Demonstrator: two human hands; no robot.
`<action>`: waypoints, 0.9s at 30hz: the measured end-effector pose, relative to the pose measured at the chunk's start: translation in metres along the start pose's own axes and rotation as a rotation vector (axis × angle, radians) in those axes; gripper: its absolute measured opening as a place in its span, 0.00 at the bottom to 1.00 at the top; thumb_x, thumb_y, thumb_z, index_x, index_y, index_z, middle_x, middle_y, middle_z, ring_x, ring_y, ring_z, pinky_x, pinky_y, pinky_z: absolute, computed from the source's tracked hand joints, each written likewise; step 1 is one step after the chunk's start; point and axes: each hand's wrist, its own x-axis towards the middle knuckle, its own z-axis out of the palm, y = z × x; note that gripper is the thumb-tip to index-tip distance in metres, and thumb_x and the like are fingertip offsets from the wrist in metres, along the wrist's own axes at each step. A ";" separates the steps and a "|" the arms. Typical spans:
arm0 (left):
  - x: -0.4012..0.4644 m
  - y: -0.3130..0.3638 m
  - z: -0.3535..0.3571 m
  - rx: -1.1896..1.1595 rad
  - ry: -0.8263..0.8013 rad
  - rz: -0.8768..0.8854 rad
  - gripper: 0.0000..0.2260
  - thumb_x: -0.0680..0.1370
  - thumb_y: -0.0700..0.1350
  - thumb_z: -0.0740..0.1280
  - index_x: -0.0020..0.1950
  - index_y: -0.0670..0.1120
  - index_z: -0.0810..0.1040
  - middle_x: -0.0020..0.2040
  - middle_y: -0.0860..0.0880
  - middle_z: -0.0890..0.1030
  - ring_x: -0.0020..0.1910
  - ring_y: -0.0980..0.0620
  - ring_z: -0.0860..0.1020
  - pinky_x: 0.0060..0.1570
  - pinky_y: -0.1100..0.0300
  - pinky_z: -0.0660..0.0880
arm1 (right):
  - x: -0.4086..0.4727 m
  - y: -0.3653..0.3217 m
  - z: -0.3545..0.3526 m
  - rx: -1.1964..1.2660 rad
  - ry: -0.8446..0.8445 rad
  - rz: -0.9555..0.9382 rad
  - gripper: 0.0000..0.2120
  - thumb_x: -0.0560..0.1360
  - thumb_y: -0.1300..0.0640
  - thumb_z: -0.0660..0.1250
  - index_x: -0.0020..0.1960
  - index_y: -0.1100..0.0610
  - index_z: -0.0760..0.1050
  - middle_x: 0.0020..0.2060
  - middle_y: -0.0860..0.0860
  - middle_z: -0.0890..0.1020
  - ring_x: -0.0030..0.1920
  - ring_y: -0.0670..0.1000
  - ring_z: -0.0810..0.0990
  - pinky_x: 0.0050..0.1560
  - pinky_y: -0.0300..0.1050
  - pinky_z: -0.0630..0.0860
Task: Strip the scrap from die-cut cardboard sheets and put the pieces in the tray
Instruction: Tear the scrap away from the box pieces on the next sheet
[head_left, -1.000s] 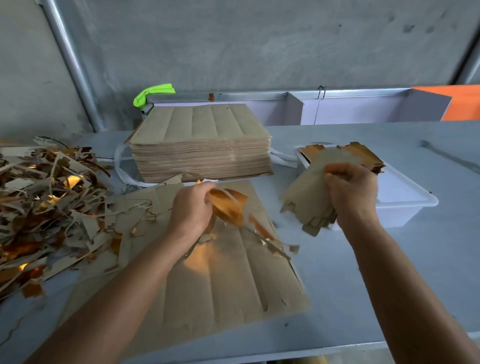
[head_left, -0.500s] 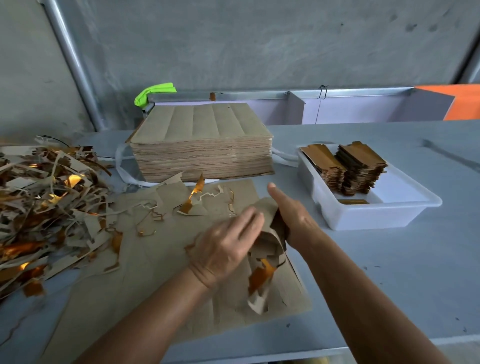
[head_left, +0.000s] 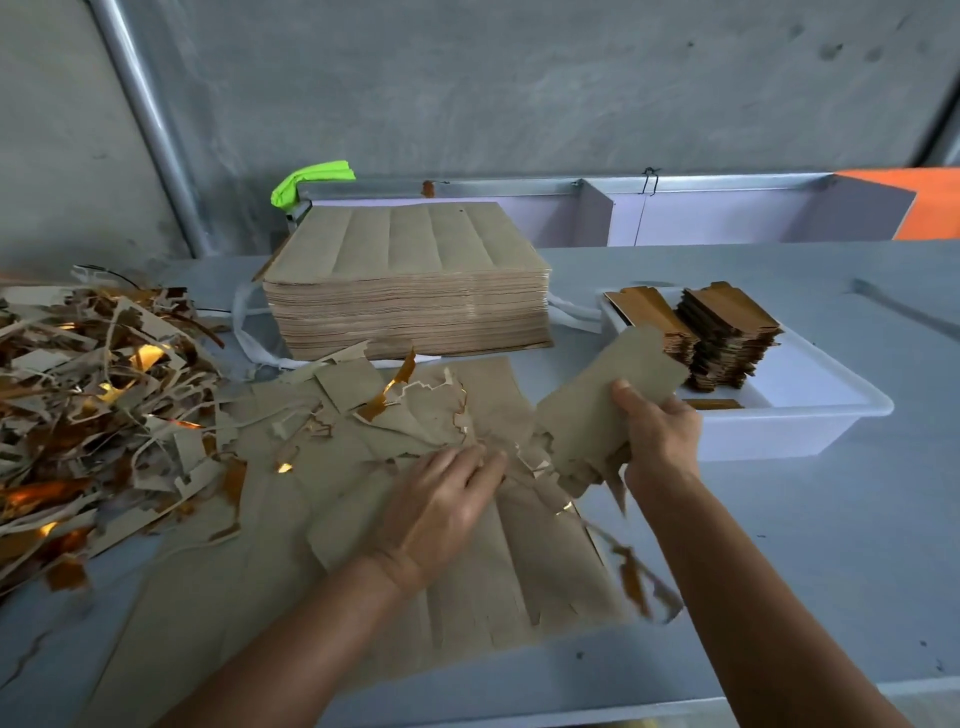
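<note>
While the left hand (head_left: 441, 512) lies flat with its fingers straight, it presses down on the die-cut sheet (head_left: 467, 587) spread on the grey table (head_left: 831, 571), nearest the person. Right hand (head_left: 657, 436): fingers and thumb curled round a bundle of stripped pieces (head_left: 608, 402), held tilted just above the sheet's right edge, brown side up, ragged scrap hanging from its lower end. Loose scrap strips (head_left: 631, 577), gold-faced, hang blurred off the sheet's right edge. Torn offcuts (head_left: 410, 395) lie on the sheet's far part. Left of the sheet: a heap of scrap (head_left: 88, 400), brown and gold strips tangled. Right of the sheet, just beyond the right hand: white tray (head_left: 810, 426) holding two stacks of finished pieces (head_left: 727, 338), gold faces showing. Beyond the sheet: tall stack of unstripped sheets (head_left: 410, 291), squared, sitting on white strapping (head_left: 244, 332). Behind that stack, against the wall: a bright green object (head_left: 311, 179), too small to identify.
</note>
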 end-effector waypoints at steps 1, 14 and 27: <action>-0.001 -0.001 -0.002 0.000 0.040 0.080 0.11 0.76 0.33 0.62 0.50 0.38 0.83 0.45 0.41 0.83 0.43 0.44 0.82 0.42 0.54 0.80 | 0.005 -0.003 -0.003 0.029 0.037 -0.013 0.06 0.74 0.60 0.70 0.50 0.57 0.75 0.42 0.51 0.81 0.41 0.49 0.80 0.42 0.47 0.79; -0.027 -0.013 0.000 0.159 -0.231 -0.100 0.39 0.52 0.40 0.79 0.64 0.38 0.77 0.63 0.35 0.76 0.58 0.37 0.77 0.55 0.42 0.75 | 0.015 -0.007 -0.013 -0.218 -0.054 -0.205 0.19 0.73 0.64 0.68 0.59 0.51 0.66 0.45 0.46 0.74 0.49 0.51 0.75 0.51 0.54 0.76; 0.005 -0.012 -0.018 0.025 0.182 -0.394 0.19 0.70 0.32 0.54 0.51 0.34 0.82 0.49 0.37 0.83 0.43 0.39 0.82 0.45 0.48 0.80 | -0.003 0.016 0.003 -0.849 -0.566 -0.165 0.16 0.74 0.68 0.65 0.41 0.48 0.82 0.46 0.48 0.79 0.50 0.52 0.78 0.51 0.48 0.78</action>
